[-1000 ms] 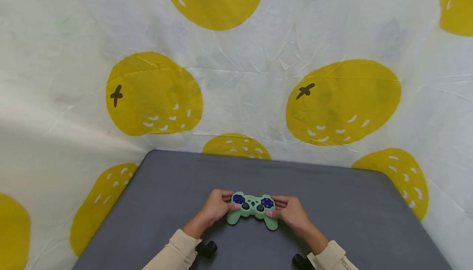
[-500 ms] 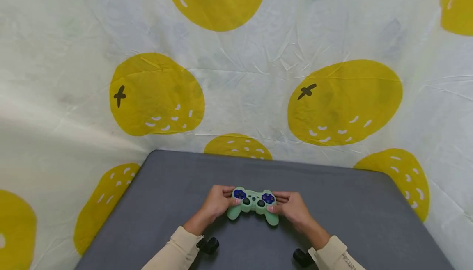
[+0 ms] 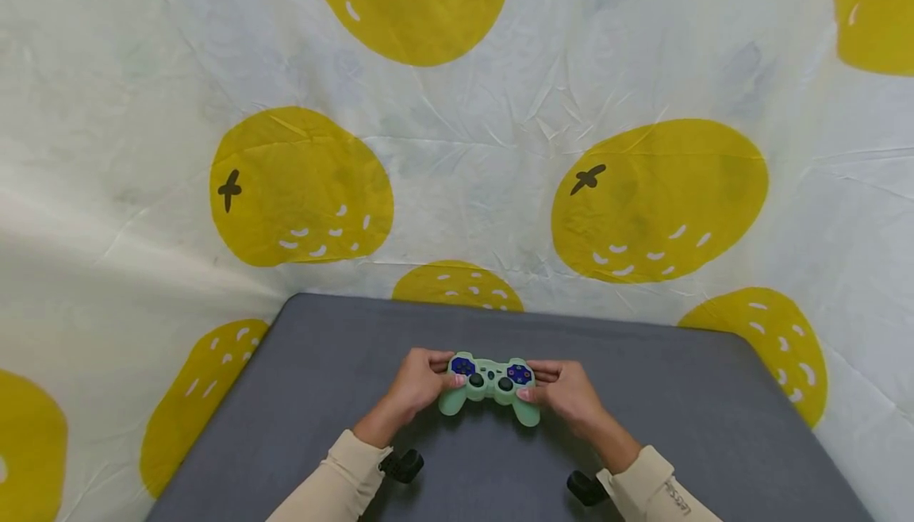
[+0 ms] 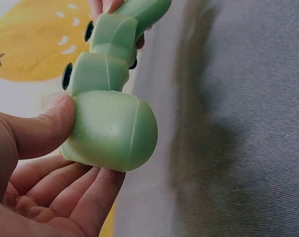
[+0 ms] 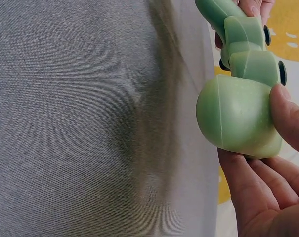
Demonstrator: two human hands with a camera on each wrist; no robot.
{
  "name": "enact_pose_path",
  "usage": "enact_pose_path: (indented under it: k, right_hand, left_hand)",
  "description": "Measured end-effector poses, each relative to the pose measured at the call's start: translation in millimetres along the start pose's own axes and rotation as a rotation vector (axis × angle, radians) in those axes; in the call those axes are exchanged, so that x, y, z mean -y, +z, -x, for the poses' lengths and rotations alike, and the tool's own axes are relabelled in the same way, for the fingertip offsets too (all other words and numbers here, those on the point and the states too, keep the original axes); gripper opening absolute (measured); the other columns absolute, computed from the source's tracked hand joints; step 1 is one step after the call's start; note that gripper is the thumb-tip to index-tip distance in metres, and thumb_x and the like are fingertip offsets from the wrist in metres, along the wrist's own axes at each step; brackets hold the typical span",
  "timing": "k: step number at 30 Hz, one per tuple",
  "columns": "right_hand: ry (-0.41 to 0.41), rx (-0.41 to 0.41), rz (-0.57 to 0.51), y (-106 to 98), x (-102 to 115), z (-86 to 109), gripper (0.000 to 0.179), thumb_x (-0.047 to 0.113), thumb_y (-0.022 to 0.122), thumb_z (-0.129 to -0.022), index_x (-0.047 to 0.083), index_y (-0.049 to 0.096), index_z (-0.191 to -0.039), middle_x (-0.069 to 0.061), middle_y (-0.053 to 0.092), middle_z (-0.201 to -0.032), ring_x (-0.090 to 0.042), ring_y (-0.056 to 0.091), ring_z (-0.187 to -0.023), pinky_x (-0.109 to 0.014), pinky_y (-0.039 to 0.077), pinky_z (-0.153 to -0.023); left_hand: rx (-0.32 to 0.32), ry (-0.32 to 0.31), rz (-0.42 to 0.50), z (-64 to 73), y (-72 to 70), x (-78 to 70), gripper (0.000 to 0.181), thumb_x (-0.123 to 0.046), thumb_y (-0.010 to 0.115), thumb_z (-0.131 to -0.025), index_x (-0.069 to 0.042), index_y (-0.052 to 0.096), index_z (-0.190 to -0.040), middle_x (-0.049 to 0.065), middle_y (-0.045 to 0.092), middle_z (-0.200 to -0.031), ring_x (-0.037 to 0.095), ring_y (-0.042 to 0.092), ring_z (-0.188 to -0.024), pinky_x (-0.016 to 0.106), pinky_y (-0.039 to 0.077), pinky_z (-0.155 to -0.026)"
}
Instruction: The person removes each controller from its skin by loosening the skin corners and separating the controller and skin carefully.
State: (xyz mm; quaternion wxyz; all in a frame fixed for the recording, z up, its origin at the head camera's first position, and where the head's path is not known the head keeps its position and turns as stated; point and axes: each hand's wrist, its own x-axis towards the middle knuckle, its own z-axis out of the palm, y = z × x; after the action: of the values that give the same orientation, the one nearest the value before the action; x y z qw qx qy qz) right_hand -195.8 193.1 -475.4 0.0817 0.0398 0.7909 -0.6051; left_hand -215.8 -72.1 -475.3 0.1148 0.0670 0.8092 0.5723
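Both hands hold a light green game controller (image 3: 489, 383) between them, its blue button pads and two black thumbsticks facing up. My left hand (image 3: 417, 385) grips its left end, thumb on top at the edge and fingers along the side and underneath. At the other end my right hand (image 3: 569, 397) pinches it the same way. In the left wrist view the rounded grip of the controller (image 4: 109, 131) sits between thumb and fingers. The right wrist view shows the controller (image 5: 240, 116) raised above the table, its shadow falling on the cloth.
A grey cloth-covered table (image 3: 343, 332) spreads beneath the hands. Behind and beside it hangs a white curtain (image 3: 471, 189) printed with large yellow fruit shapes. Black wrist devices, such as the left one (image 3: 403, 466), stick out from the beige sleeves.
Both hands and the controller have moved slightly away from the body, higher in the head view. The grip on both ends stays the same.
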Motion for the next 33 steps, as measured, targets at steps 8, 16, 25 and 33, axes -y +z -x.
enact_pose_path:
  k: [8,16,25,33]
  right_hand:
    - [-0.007,0.002,0.007,-6,10,2.6,0.061,-0.004,0.086,-0.08,-0.01,0.064,-0.136,-0.03,0.07,-0.127,-0.032,0.075,-0.112,-0.034,0.063,-0.085]
    - [-0.01,0.008,0.005,-12,21,7.6,0.058,0.0,0.087,-0.08,-0.008,0.067,-0.133,-0.026,0.074,-0.124,-0.025,0.077,-0.107,-0.031,0.064,-0.081]
    - [-0.035,0.027,-0.003,-19,29,9.1,0.059,-0.001,0.086,-0.081,-0.009,0.065,-0.135,-0.026,0.074,-0.124,-0.023,0.077,-0.105,-0.03,0.063,-0.081]
    - [-0.061,0.037,-0.016,-23,43,12.0,0.059,0.0,0.085,-0.083,-0.009,0.063,-0.138,-0.027,0.072,-0.127,-0.026,0.076,-0.11,-0.031,0.064,-0.081]
  left_hand:
    - [-0.005,0.003,0.013,1.5,-1.5,-10.6,0.057,-0.014,0.082,-0.091,0.005,0.062,-0.141,0.027,0.065,-0.139,0.041,0.064,-0.13,0.043,0.061,-0.095]
    - [-0.025,0.023,0.05,3.1,-1.3,-17.6,0.058,-0.011,0.084,-0.088,0.008,0.063,-0.138,0.027,0.07,-0.13,0.038,0.071,-0.12,0.042,0.062,-0.093]
    - [-0.014,-0.008,0.098,5.0,-4.7,-28.2,0.059,-0.011,0.084,-0.088,0.006,0.062,-0.14,0.025,0.071,-0.131,0.036,0.071,-0.12,0.043,0.062,-0.094]
    - [-0.029,0.029,0.116,6.9,-7.7,-42.8,0.058,-0.008,0.083,-0.088,0.007,0.062,-0.139,0.026,0.07,-0.131,0.037,0.071,-0.121,0.043,0.061,-0.095]
